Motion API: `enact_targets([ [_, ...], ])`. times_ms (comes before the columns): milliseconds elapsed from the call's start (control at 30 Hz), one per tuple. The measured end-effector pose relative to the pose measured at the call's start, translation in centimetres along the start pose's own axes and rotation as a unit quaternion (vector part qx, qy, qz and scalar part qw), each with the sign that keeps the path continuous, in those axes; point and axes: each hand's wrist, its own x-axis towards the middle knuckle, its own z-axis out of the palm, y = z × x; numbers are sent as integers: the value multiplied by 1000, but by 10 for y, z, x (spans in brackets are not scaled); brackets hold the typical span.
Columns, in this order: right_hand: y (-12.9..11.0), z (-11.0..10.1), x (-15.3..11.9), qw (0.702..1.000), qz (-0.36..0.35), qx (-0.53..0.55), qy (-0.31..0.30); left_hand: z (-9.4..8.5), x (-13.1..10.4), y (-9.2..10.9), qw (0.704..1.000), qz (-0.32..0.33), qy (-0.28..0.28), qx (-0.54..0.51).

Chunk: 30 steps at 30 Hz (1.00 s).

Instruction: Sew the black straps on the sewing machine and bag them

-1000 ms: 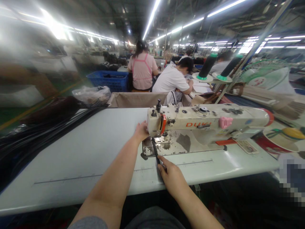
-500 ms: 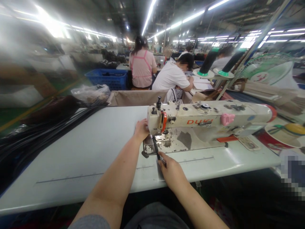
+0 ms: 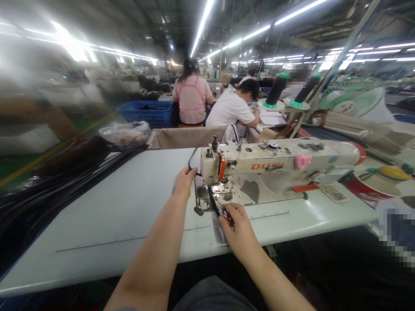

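Note:
A narrow black strip (image 3: 213,201) runs under the needle area of the sewing machine (image 3: 249,162) and down toward me. My left hand (image 3: 184,182) is left of the machine head, thumb and fingers pinched on the strip's far part, which loops up behind them. In front of the needle plate, my right hand (image 3: 238,222) is curled at the near end of the strip, thumb and fingertips against it. Something small, dark red and shiny shows between its fingers; I cannot make out what it is.
Long black strips (image 3: 81,181) hang over the table's left side. Behind the table (image 3: 129,207) stand a cloth-lined bin (image 3: 184,138) and a blue crate (image 3: 145,112). Two people sit working ahead. Thread cones (image 3: 275,90) and a fan (image 3: 350,99) are at right.
My left hand has drawn back left and toward me from behind the machine head, with a loop of the strip now showing. My right hand has shifted slightly right, its fingers more raised.

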Motion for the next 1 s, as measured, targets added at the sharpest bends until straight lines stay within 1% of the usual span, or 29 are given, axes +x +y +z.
enact_targets([
  [67,-5,-1,1,1000,-15,25,1,-6,-8,1,998,-12,15,-61],
  [167,-16,2,2,998,-27,54,-34,-22,-24,2,992,-23,36,-120],
  [267,-25,11,6,986,23,109,-121,-40,-44,4,987,-24,55,-151],
  [333,-28,21,9,967,67,166,-179,-51,-58,4,984,-18,69,-161],
  [400,-28,33,14,948,101,219,-210,-61,-72,3,985,-9,78,-156],
  [500,-24,49,22,927,149,262,-225,-74,-91,2,990,10,77,-117],
  [567,-22,59,29,923,170,261,-225,-82,-103,1,993,23,77,-86],
  [767,-21,80,46,926,169,249,-226,-103,-134,5,993,54,97,-35],
  [867,-26,88,49,921,170,260,-235,-111,-148,6,992,61,110,-23],
  [1000,-38,95,47,909,165,275,-266,-120,-164,5,990,69,123,-11],
])
